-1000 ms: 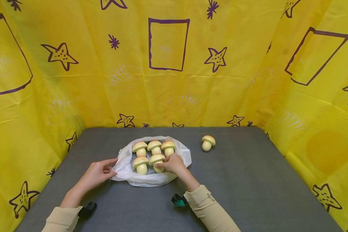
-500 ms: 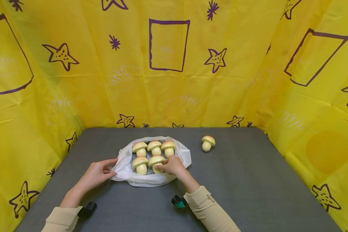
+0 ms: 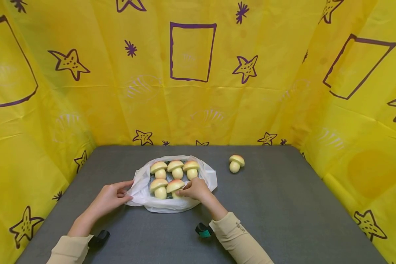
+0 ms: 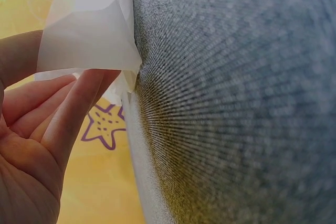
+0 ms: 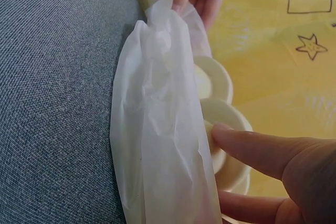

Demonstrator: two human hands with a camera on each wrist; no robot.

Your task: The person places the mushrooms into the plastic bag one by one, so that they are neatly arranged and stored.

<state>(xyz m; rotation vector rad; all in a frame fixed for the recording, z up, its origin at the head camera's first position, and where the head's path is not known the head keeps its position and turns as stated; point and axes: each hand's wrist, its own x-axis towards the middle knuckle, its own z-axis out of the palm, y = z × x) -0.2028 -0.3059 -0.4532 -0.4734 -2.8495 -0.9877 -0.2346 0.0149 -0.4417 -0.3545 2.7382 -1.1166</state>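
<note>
A white, translucent plastic bag [image 3: 166, 207] lies with its mouth spread wide, and several toy mushrooms with cream stems and reddish-tan caps stand in two rows inside it. My left hand [image 3: 109, 197] pinches the bag's left edge; in the left wrist view the plastic [image 4: 86, 40] covers part of one finger. At the front row's right end, my right hand [image 3: 196, 189] grips a mushroom [image 3: 174, 185] by its stem, tilting it slightly. The right wrist view shows my thumb on that mushroom [image 5: 236, 169], while the bag wall hides its lower part.
Another mushroom [image 3: 236, 163] stands alone on the dark grey tabletop [image 3: 277, 205], to the right of the bag. A yellow cloth [image 3: 198, 110] with purple stars encloses the table at the back and both sides.
The mushroom in my right hand has shifted a little left and now leans, with a gap opened behind its right side. My left hand stays at the bag's edge.
</note>
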